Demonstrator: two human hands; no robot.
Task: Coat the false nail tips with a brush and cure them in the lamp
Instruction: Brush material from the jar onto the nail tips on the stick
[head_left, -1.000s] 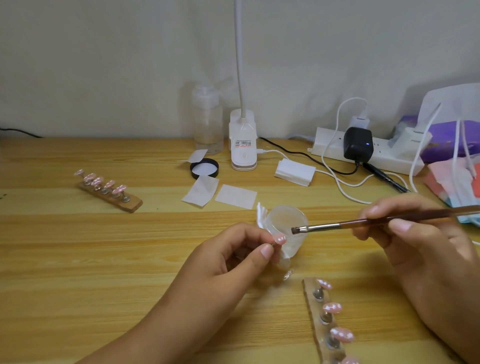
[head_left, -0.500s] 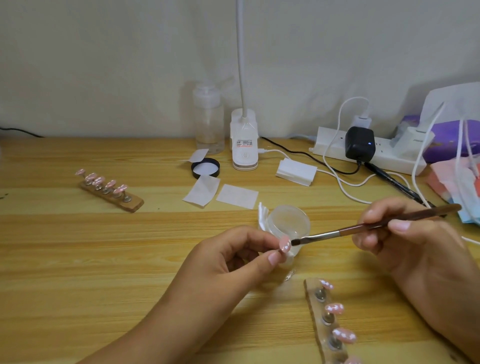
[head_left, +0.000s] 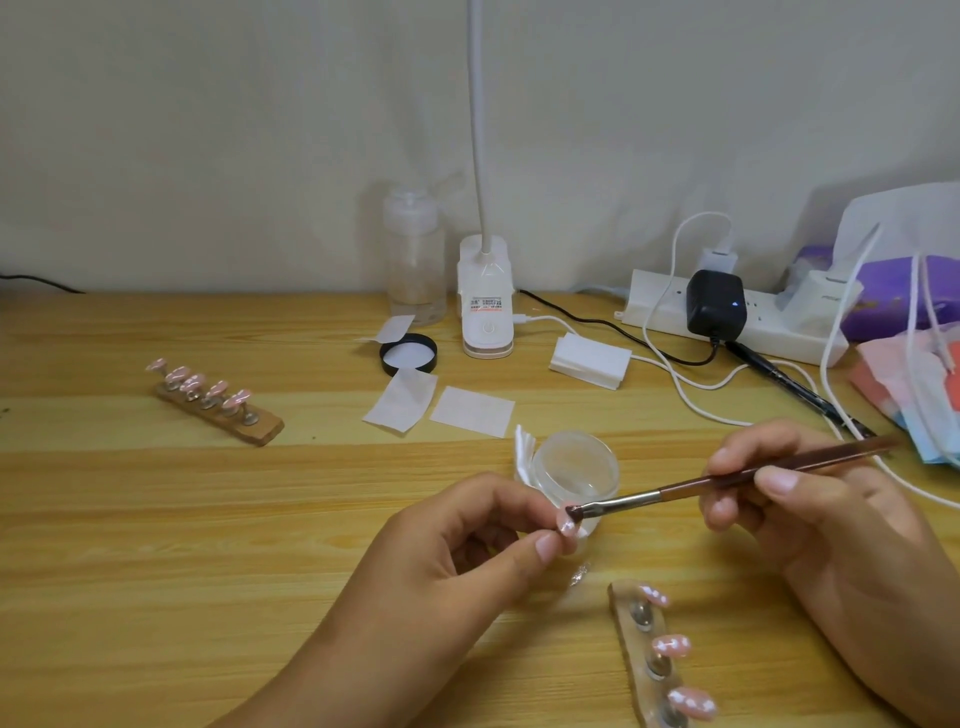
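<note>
Soft, even, dim warm light; faint shadows, slight overall blur.

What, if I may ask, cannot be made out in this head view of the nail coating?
Head view: the lamp neck leaves the top edge; its head is unseen.
Head view: the near wooden holder is cut by the bottom edge, so its tip count is unknown.
Head view: the left hand hides whatever is under the pinched nail tip.
Head view: the clear jar is too blurred to show contents.

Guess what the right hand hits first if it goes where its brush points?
Probably the nail tip pinched in the left hand; the right hand's brush seems to touch it.
</note>
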